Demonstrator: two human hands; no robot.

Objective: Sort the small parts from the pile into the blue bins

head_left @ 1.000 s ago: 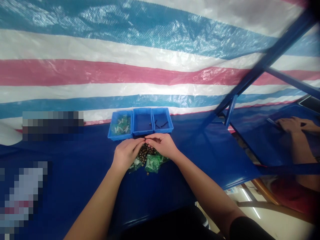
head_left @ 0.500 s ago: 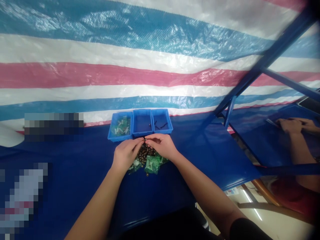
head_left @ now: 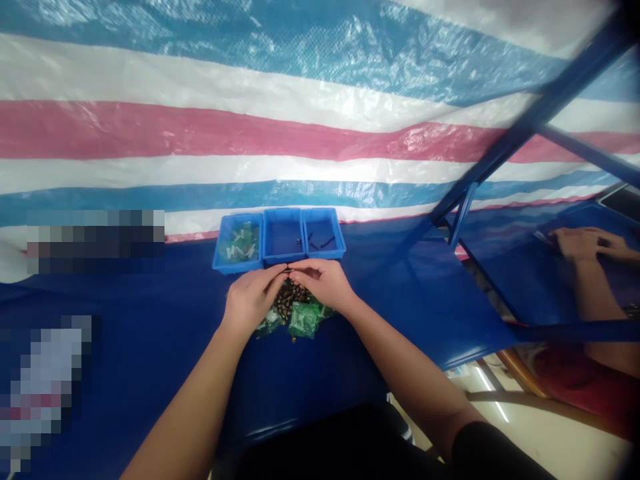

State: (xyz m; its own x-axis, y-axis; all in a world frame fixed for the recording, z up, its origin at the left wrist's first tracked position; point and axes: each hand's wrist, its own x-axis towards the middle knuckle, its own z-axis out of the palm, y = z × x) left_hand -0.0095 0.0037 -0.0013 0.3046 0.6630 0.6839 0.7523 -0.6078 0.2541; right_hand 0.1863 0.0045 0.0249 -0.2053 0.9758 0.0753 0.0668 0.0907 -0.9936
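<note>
My left hand [head_left: 251,299] and my right hand [head_left: 323,283] meet fingertip to fingertip above a heap of small dark metal parts [head_left: 289,298] on the blue table [head_left: 150,347]. Both pinch a tiny dark piece between them that is too small to name. Green plastic packets [head_left: 303,319] lie under and beside the heap. Just beyond the hands stand three blue bins: the left bin [head_left: 239,245] holds pale green-white pieces, the middle bin [head_left: 283,239] holds one small dark part, the right bin [head_left: 324,237] holds a few thin dark pieces.
A striped blue, white and red tarp [head_left: 250,120] hangs behind the table. A blue metal frame [head_left: 505,153] slants at the right. Beyond it another person's hands [head_left: 583,243] rest on a neighbouring blue table. Blurred patches cover the left side.
The hands stay pinched together over the heap. The view has shifted a little, so everything sits slightly higher in the picture.
</note>
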